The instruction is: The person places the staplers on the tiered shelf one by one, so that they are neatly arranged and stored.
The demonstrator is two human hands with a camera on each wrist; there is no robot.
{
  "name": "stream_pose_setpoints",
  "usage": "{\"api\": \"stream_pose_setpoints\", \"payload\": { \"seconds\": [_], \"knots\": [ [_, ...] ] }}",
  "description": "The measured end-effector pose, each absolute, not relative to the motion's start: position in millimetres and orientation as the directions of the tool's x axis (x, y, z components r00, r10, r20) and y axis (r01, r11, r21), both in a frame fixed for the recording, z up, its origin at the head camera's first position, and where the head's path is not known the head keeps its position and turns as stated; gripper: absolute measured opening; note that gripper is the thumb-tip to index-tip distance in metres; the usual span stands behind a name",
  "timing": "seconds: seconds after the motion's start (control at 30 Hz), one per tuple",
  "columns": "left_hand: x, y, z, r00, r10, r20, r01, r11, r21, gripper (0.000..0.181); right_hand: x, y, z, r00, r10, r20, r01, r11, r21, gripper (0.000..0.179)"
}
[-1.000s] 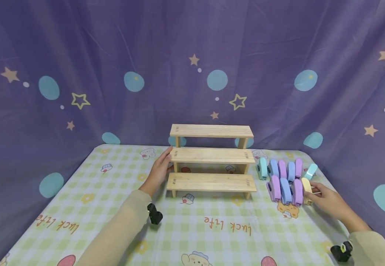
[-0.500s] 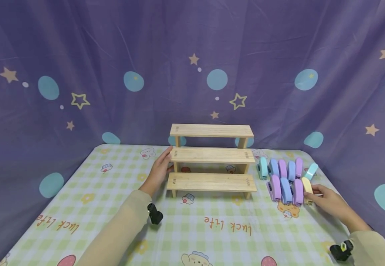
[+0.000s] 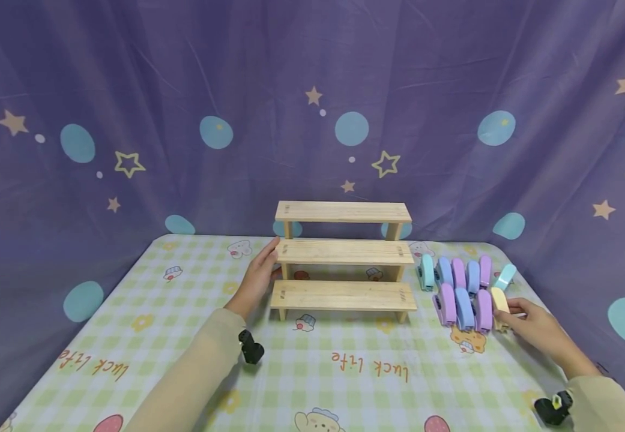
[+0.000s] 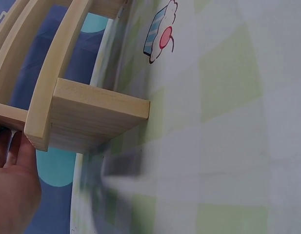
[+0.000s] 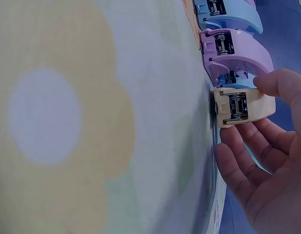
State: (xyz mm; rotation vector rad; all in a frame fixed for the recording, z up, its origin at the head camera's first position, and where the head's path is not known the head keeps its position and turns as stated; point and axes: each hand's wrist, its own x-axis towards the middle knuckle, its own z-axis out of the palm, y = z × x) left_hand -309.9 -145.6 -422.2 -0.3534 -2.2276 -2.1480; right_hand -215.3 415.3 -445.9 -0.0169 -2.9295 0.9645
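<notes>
The rack (image 3: 341, 252) is pale, smooth wood, matt (grain lines and all). The pastel tools (image 3: 464, 309) look like smooth, glossy plastic, with springs (image 5: 238, 106) of shiny metal. The curtain (image 3: 285, 54) is creased cloth, faintly sheeny; the sleeves (image 3: 196, 366), matt cloth.

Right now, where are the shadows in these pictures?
Head view: a soft one beside the left sleeve; left wrist view: a darker, blurry-edged one on the tablecloth by the wooden stand; right wrist view: a dim streak on the tablecloth near the right hand.

left wrist view | left hand (image 4: 16, 197): cut off | wooden rack (image 4: 72, 92): cut off
</notes>
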Motion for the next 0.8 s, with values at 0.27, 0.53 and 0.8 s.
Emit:
{"api": "stream_pose_setpoints", "payload": {
  "seconds": [0.27, 0.53, 0.8],
  "knots": [
    [-308.9, -144.7, -419.8, -0.977, 0.132, 0.168, 0.175, 0.040, 0.984, 0.050, -210.9, 416.6, -437.0, -0.994, 0.064, 0.094, -0.001, 0.818, -0.575, 0.053],
    [-309.7, -145.1, -420.6, -0.976, 0.130, 0.174, 0.181, 0.046, 0.982, 0.050, -208.9, 414.6, -422.1, -0.982, 0.089, 0.164, -0.025, 0.809, -0.587, 0.052],
    [-311.9, -145.5, -422.5, -0.978, 0.125, 0.167, 0.176, 0.061, 0.983, 0.050, -207.4, 405.4, -403.3, -0.969, 0.088, 0.232, -0.068, 0.805, -0.590, 0.052]
  ]
}}
